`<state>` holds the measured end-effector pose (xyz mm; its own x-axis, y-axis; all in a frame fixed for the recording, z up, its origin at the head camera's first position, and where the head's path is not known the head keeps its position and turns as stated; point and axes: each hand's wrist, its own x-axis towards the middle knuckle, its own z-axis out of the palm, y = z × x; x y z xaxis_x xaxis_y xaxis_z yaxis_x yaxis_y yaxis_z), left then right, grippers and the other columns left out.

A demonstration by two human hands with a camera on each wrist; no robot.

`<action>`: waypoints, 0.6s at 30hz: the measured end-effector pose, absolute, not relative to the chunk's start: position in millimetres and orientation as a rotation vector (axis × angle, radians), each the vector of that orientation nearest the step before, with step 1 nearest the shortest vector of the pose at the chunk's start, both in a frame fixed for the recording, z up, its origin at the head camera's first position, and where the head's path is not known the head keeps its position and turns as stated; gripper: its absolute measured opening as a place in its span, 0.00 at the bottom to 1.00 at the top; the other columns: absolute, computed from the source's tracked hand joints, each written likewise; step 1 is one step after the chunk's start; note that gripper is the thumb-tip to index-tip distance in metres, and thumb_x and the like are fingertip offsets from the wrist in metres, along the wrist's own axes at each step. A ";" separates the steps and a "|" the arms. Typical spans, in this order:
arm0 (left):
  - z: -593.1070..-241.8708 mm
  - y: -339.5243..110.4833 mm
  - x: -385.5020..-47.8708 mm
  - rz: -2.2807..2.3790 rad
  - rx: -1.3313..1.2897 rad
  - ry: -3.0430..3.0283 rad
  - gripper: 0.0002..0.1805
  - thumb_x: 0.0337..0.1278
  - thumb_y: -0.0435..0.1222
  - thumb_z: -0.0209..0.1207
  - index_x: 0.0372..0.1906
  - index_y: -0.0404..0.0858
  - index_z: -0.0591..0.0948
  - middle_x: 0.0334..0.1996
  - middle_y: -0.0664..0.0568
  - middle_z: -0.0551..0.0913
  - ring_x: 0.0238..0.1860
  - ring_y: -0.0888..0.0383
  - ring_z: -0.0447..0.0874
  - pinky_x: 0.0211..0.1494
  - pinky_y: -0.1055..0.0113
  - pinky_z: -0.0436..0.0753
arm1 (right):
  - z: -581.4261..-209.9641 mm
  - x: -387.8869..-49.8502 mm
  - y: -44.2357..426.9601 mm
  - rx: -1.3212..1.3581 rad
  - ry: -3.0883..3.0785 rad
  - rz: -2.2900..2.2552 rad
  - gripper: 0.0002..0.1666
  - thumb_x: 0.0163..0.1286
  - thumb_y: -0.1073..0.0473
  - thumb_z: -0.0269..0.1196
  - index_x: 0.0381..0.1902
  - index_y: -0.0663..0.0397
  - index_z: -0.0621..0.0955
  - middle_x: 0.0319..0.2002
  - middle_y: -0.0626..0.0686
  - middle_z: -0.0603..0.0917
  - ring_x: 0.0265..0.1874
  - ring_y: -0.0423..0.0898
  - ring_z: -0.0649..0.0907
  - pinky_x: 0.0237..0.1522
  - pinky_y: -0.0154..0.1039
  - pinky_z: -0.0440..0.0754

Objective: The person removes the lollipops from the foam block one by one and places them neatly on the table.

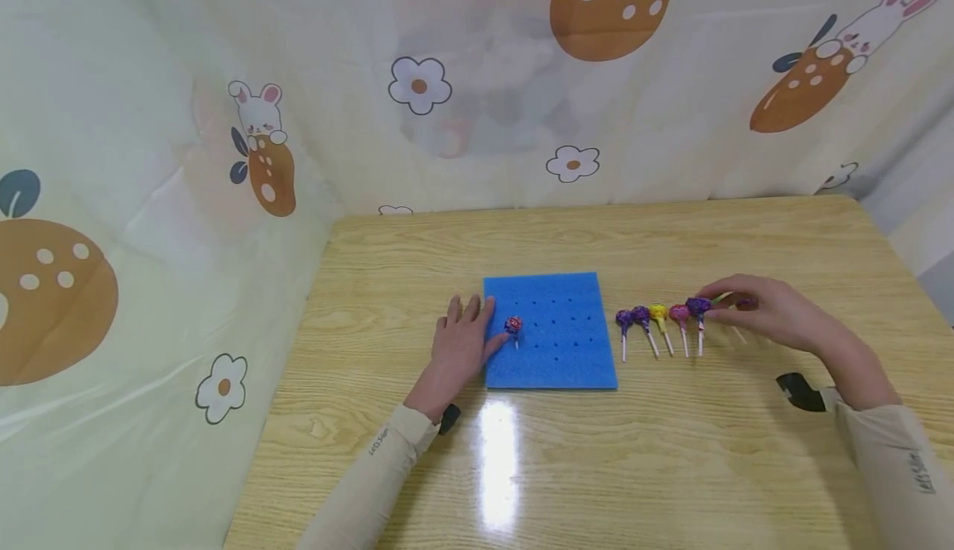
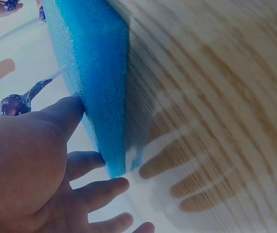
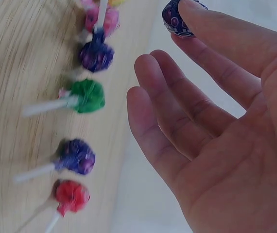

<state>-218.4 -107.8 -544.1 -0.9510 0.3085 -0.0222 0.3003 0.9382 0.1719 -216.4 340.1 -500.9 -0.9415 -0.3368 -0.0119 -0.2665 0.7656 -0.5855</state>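
Observation:
My left hand (image 1: pixel 460 343) rests at the left edge of a blue foam board (image 1: pixel 566 372), its thumb on the board's face and its fingers extended. Close to that thumb, a lollipop in a dark, red-and-white patterned wrapper (image 1: pixel 513 325) stands with its stick in the foam. Small holes dot the rest of the board. My right hand (image 1: pixel 771 311) pinches the head of a purple-wrapped lollipop (image 3: pixel 173 19) between thumb and index finger, above the table. Its other fingers are loosely bent. Below it lie green (image 3: pixel 87 96), purple (image 3: pixel 77 157) and red (image 3: pixel 72 196) lollipops.
Right of the board, lollipops lie in a row on the wooden table (image 1: pixel 641 459), among them a yellow one (image 1: pixel 659 311) and a pink one (image 1: pixel 679 312). A patterned curtain (image 1: pixel 484 185) hangs behind the table and along its left side.

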 end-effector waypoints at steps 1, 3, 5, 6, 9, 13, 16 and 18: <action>-543.6 -107.7 -218.5 0.261 0.477 3.041 0.37 0.73 0.58 0.50 0.78 0.43 0.63 0.76 0.41 0.65 0.78 0.36 0.55 0.71 0.40 0.69 | -501.4 -216.5 343.5 -0.472 2.833 -0.918 0.20 0.71 0.56 0.66 0.58 0.55 0.82 0.51 0.60 0.86 0.39 0.25 0.81 0.35 0.31 0.80; -543.5 -107.4 -218.8 0.261 0.474 3.034 0.37 0.73 0.58 0.50 0.78 0.43 0.63 0.76 0.41 0.65 0.78 0.36 0.54 0.71 0.40 0.68 | -501.2 -216.9 350.1 -0.448 2.826 -0.918 0.21 0.71 0.55 0.66 0.59 0.56 0.82 0.51 0.61 0.86 0.39 0.24 0.80 0.35 0.31 0.81; -543.2 -107.4 -219.0 0.260 0.471 3.033 0.37 0.73 0.58 0.49 0.78 0.44 0.63 0.76 0.42 0.65 0.78 0.36 0.54 0.71 0.40 0.68 | -500.6 -217.7 356.7 -0.426 2.838 -0.902 0.21 0.71 0.54 0.66 0.59 0.56 0.82 0.52 0.62 0.86 0.39 0.23 0.79 0.35 0.30 0.81; -543.3 -107.5 -218.9 0.259 0.470 3.032 0.37 0.73 0.58 0.49 0.78 0.44 0.63 0.76 0.42 0.65 0.78 0.36 0.54 0.71 0.40 0.68 | -500.0 -218.1 360.1 -0.414 2.844 -0.893 0.21 0.71 0.54 0.66 0.59 0.56 0.82 0.51 0.62 0.86 0.39 0.22 0.78 0.35 0.30 0.81; -542.8 -107.5 -218.5 0.264 0.469 3.031 0.37 0.73 0.58 0.50 0.78 0.44 0.63 0.76 0.41 0.65 0.78 0.36 0.54 0.71 0.40 0.68 | -498.1 -218.8 370.2 -0.394 2.863 -0.862 0.20 0.72 0.53 0.65 0.58 0.54 0.82 0.52 0.62 0.86 0.39 0.19 0.75 0.36 0.29 0.80; -542.2 -107.4 -218.1 0.261 0.470 3.029 0.37 0.73 0.58 0.49 0.78 0.44 0.63 0.76 0.41 0.65 0.78 0.36 0.54 0.71 0.40 0.68 | -497.7 -218.9 383.3 -0.375 2.863 -0.853 0.19 0.72 0.53 0.65 0.57 0.52 0.83 0.52 0.61 0.86 0.40 0.17 0.74 0.35 0.29 0.79; -542.0 -107.6 -218.2 0.257 0.475 3.032 0.37 0.73 0.58 0.49 0.78 0.44 0.63 0.76 0.41 0.65 0.78 0.36 0.55 0.71 0.40 0.69 | -497.9 -219.3 393.2 -0.358 2.859 -0.846 0.19 0.71 0.54 0.65 0.57 0.53 0.83 0.51 0.59 0.85 0.40 0.17 0.74 0.34 0.29 0.79; -542.0 -107.9 -218.8 0.258 0.478 3.034 0.37 0.73 0.58 0.50 0.78 0.43 0.63 0.75 0.41 0.65 0.78 0.36 0.55 0.71 0.40 0.69 | -497.2 -220.9 399.5 -0.337 2.853 -0.820 0.20 0.72 0.53 0.65 0.58 0.54 0.82 0.53 0.60 0.85 0.39 0.16 0.74 0.34 0.29 0.79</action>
